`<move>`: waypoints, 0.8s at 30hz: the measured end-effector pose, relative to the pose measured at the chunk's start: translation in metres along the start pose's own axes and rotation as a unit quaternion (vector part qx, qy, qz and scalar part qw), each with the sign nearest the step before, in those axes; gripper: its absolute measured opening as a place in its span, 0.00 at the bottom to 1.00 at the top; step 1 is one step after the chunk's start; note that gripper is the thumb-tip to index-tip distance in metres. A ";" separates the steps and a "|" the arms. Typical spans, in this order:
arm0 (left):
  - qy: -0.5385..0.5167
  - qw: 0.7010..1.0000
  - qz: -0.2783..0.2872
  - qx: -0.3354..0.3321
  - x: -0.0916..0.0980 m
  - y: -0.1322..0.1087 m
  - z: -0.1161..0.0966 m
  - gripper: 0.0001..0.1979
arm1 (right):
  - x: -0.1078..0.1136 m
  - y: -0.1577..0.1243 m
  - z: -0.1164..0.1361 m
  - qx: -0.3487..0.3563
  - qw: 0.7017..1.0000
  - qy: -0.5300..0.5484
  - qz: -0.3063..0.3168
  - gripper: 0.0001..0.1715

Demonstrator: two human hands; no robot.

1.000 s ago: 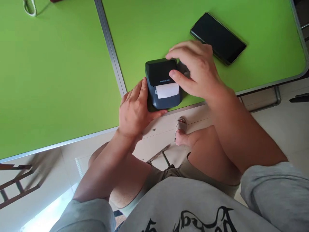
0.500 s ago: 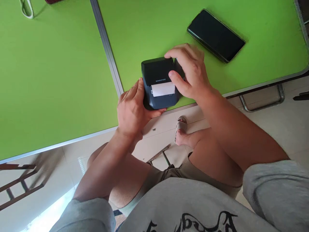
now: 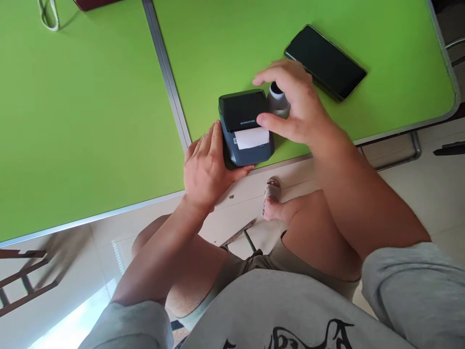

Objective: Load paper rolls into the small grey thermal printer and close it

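Note:
A small dark label printer (image 3: 241, 123) stands near the front edge of the green table (image 3: 90, 121), and a strip of white label paper (image 3: 252, 137) sticks out of its slot. My left hand (image 3: 205, 167) grips the printer's left side, fingers flat against it and thumb along its front. To the printer's right, my right hand (image 3: 301, 109) is curled round a small grey cylinder (image 3: 279, 101), with the thumb touching the printer's right edge by the paper. The hand hides the cylinder's far side.
A black phone (image 3: 325, 60) lies face up at the back right of the table. A metal seam (image 3: 165, 72) splits the tabletop. A white cord loop (image 3: 47, 14) and a dark red object (image 3: 94, 4) lie at the far edge. My knees sit below the table edge.
My right hand has lifted and shifted slightly right, which uncovers the grey cylinder beside the printer. My left hand has kept its hold on the printer.

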State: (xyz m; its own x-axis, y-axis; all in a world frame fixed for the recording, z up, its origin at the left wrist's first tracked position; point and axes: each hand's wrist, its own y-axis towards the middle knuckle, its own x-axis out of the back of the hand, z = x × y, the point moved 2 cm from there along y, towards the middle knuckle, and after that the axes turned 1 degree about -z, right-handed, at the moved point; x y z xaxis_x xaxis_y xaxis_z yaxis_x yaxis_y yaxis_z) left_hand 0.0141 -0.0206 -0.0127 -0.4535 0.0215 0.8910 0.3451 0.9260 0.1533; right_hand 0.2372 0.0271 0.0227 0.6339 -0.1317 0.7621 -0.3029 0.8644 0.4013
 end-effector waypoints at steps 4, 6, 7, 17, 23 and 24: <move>-0.006 1.000 -0.002 0.003 0.000 -0.001 0.000 0.61 | 0.013 0.001 0.003 -0.013 0.997 -0.042 0.063 0.25; -0.007 1.000 0.003 -0.001 0.000 -0.001 -0.001 0.60 | 0.018 0.003 0.007 -0.025 0.996 -0.066 0.047 0.23; -0.006 1.000 0.006 -0.002 0.001 -0.001 -0.001 0.60 | 0.019 0.004 0.010 -0.026 0.997 -0.074 0.025 0.21; 0.024 0.999 0.021 0.006 0.003 0.001 -0.001 0.60 | 0.020 0.020 0.049 -0.071 0.990 -0.077 -0.090 0.11; 0.039 0.999 0.027 -0.005 0.003 0.000 -0.002 0.60 | 0.015 0.033 0.054 -0.132 0.975 -0.169 0.057 0.11; 0.041 0.999 0.027 -0.007 0.004 0.000 -0.002 0.59 | 0.012 0.036 0.056 -0.135 0.967 -0.193 0.097 0.14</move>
State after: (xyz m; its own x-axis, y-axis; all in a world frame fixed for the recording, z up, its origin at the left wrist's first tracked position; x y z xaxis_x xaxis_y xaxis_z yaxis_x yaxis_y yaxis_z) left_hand 0.0142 -0.0213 -0.0087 -0.3647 0.0399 0.9303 0.3793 0.9188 0.1093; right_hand 0.1939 0.0294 0.0748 0.2560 -0.0803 0.9633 -0.1590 0.9795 0.1239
